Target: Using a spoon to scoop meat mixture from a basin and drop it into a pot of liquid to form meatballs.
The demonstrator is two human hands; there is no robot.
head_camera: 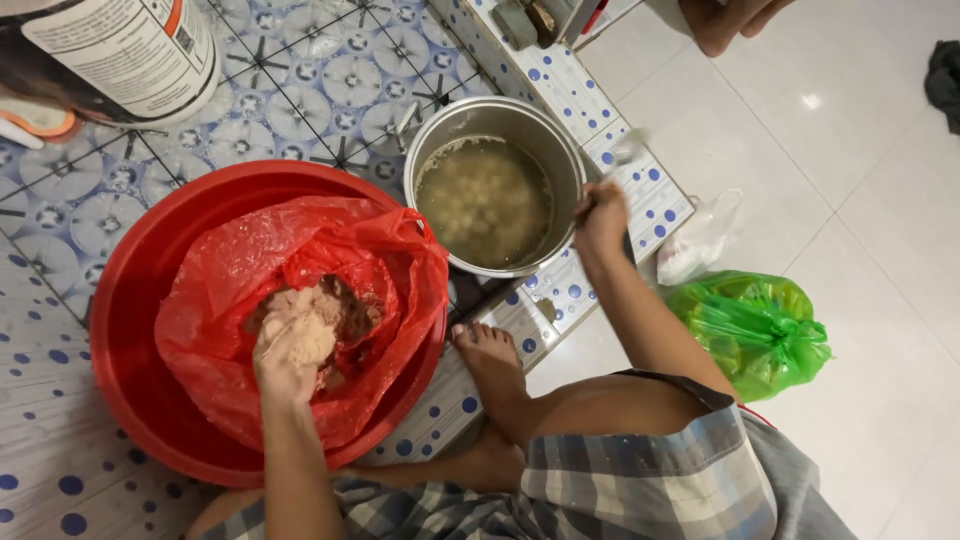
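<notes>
Pinkish paste [305, 325] clenched in left hand [285, 360]; right hand [600, 215] gripping blurred spoon [628, 150] beside pot [495, 195].

The floor on the right is laid with large glossy white tiles [880, 330], and a small bright spot of light glints off one at the far right. On the left lies a raised surface of pale blue tiles with a round floral pattern [330, 80], crossed by dark grout lines. Its near and right edges are bordered by white tiles with blue dots [50, 470]. A dark cloth heap [944, 80] lies at the far right edge.
</notes>
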